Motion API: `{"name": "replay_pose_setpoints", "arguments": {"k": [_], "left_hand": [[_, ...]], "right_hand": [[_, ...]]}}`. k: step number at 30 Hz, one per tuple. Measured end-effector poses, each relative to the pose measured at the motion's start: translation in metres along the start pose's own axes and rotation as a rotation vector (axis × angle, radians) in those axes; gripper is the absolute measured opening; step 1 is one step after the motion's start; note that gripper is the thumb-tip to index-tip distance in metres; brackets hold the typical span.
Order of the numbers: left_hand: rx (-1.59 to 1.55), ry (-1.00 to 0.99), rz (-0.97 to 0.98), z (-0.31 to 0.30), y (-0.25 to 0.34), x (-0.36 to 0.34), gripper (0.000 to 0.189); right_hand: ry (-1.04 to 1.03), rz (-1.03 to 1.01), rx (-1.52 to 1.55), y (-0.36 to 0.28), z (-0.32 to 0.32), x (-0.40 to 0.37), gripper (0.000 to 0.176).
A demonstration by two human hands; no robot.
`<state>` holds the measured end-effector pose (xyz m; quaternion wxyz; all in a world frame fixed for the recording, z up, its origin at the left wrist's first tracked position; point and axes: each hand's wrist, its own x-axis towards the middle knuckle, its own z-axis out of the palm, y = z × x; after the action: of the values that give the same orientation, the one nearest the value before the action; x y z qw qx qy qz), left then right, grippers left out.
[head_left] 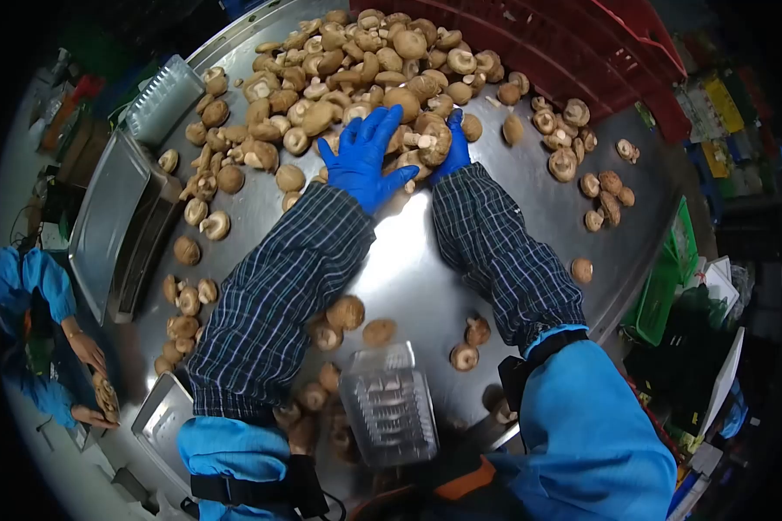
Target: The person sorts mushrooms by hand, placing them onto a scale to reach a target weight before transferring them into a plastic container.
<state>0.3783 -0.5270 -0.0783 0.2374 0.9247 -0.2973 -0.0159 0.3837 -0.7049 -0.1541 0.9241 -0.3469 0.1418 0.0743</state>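
Observation:
Both my hands wear blue gloves and reach into a large heap of brown shiitake mushrooms (347,65) on a metal table (400,247). My left hand (365,161) lies with its fingers spread over the near edge of the heap, touching mushrooms. Seen edge-on, my right hand (453,152) curls against the right side of a large shiitake mushroom (434,139); most of its fingers are hidden behind that mushroom. A few more mushrooms sit between the two hands.
A red crate (565,56) stands at the back right. At left are a scale (117,217) and stacked clear trays (161,100). A clear plastic tray (389,408) is close to my body. Loose mushrooms (562,163) lie around. A co-worker's hands (87,352) hold mushrooms at far left.

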Motion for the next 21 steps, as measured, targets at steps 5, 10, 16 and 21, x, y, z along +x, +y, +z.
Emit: {"name": "replay_pose_setpoints", "arguments": {"k": [5, 10, 16, 21], "left_hand": [[0.012, 0.135, 0.132, -0.046, 0.022, -0.075, 0.081], [-0.268, 0.168, 0.043, -0.083, 0.029, -0.174, 0.125], [-0.655, 0.375, -0.068, -0.076, 0.04, -0.285, 0.142], [-0.658, 0.433, -0.104, -0.12, 0.027, -0.367, 0.133]], "right_hand": [[-0.027, -0.864, -0.972, 0.067, -0.01, -0.027, 0.059], [-0.341, 0.008, 0.464, 0.049, 0.067, -0.145, 0.081], [-0.47, 0.107, 0.491, 0.106, 0.118, -0.198, 0.08], [-0.658, 0.182, 0.566, 0.17, 0.185, -0.251, 0.077]]}}
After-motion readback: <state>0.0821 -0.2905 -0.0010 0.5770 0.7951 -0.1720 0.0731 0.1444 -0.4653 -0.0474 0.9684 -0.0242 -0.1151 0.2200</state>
